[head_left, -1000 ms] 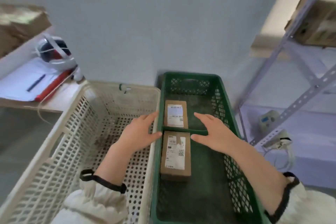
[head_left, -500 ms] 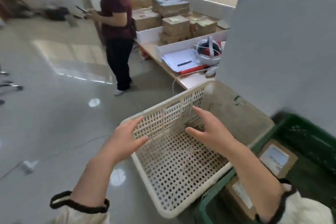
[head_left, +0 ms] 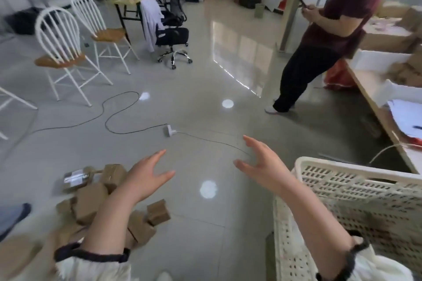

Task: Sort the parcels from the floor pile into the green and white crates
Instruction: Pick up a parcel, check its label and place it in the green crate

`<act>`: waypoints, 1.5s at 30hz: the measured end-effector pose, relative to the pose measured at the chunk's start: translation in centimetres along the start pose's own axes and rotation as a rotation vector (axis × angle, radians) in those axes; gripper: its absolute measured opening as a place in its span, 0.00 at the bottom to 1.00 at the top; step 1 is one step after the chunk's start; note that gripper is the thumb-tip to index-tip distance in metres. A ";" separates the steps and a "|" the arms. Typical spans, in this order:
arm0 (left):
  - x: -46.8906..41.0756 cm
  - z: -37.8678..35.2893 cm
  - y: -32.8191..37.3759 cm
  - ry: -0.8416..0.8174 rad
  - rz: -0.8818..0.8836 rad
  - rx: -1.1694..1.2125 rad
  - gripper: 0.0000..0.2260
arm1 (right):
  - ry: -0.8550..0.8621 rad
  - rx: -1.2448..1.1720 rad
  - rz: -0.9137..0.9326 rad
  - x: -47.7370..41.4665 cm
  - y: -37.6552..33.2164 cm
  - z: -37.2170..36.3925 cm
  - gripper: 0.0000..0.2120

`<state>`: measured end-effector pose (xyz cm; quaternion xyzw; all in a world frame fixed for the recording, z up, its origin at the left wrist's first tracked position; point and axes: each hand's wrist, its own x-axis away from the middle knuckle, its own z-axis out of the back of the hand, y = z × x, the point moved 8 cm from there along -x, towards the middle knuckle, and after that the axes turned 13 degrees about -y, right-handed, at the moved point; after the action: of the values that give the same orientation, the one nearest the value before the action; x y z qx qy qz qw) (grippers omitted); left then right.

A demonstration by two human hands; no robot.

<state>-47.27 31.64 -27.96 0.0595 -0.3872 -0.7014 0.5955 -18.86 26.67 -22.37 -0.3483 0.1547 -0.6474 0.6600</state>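
Nothing written can be read here: no text, number or brand. A parcel (head_left: 89,173) at the far edge of the parcel pile (head_left: 91,203), well left of the white crate (head_left: 365,173), bears what seems to be a glossy shipping label (head_left: 75,178), its print lost to blur. The sheets of paper (head_left: 406,116) on the table (head_left: 372,86) beyond the white crate are equally unreadable.

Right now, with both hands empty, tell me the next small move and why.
Probably lower the left hand to the parcel pile and grip one box. It and the right hand both hover open above the floor and hold nothing. The brown boxes lie just beneath the left forearm, and the white crate stands close by on the right.
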 end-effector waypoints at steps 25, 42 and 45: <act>-25.8 -12.7 -53.3 -0.083 0.433 0.373 0.29 | -0.672 0.275 -0.042 -43.7 8.1 -54.9 0.31; -40.9 -33.7 -70.2 -0.015 0.286 0.352 0.22 | -0.757 -0.718 -0.479 -53.4 32.4 -79.3 0.11; -41.3 -34.1 -70.5 0.062 0.237 0.425 0.14 | -0.709 -0.673 -0.256 -55.4 31.6 -78.2 0.07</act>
<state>-72.61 51.34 -110.50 0.1591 -0.5117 -0.5274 0.6594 -52.78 57.14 -112.35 -0.7563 0.0773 -0.4794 0.4383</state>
